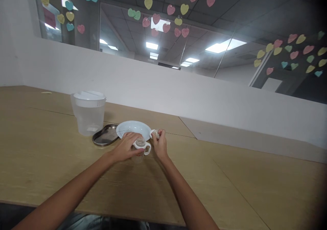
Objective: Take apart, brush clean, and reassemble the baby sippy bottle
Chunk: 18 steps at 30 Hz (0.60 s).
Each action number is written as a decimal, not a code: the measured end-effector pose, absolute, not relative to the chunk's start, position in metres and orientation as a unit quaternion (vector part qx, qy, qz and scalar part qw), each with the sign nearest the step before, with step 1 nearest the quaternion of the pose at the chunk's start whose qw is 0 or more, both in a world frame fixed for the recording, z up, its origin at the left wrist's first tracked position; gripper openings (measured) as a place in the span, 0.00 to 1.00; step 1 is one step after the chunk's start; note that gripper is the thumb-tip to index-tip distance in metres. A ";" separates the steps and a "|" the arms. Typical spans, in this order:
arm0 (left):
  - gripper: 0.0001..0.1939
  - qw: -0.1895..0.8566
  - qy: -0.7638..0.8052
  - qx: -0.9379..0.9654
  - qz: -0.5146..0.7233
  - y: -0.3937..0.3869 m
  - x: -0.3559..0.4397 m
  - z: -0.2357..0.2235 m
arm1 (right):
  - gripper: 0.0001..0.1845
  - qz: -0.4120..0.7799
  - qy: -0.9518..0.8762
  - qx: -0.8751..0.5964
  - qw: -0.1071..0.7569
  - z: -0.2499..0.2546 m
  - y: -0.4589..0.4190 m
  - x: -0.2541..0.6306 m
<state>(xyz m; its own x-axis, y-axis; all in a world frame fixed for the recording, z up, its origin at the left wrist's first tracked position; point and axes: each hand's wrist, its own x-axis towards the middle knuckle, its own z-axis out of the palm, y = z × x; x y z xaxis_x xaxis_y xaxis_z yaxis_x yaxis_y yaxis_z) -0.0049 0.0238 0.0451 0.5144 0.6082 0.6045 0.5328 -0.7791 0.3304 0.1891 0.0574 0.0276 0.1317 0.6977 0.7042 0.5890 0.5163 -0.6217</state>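
A small clear bottle [138, 157] with a threaded open neck and a white looped handle [148, 148] stands upright at the front of the plate. My left hand [127, 146] is closed around its upper part from the left. To the right, my right hand [160, 146] pinches a small white-and-clear lid-like piece [155, 133], partly covered by the fingers. This piece is raised by the right rim of a pale blue-white plate [133, 124] and apart from the bottle. What is inside the bottle cannot be made out clearly.
Left of the plate lies a kidney-shaped metal tray [107, 134], close to a lidded translucent pitcher [90, 116] holding clear liquid. The wooden table [217, 175] has seams and meets a white wall [133, 87] at the back. A glass window above carries heart-shaped sticky notes.
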 end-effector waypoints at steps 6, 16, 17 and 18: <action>0.21 0.051 0.324 0.869 0.371 0.024 -0.005 0.045 | 0.13 -0.001 -0.700 -0.446 0.558 0.029 0.055 0.189; 0.24 0.038 0.364 0.865 0.343 0.027 -0.006 0.041 | 0.22 -0.130 -0.735 -0.543 0.384 0.026 0.052 0.187; 0.24 0.038 0.366 0.865 0.340 0.027 -0.006 0.040 | 0.23 -0.146 -0.739 -0.545 0.367 0.025 0.052 0.187; 0.25 0.038 0.368 0.865 0.338 0.028 -0.006 0.039 | 0.25 -0.161 -0.743 -0.546 0.353 0.025 0.052 0.187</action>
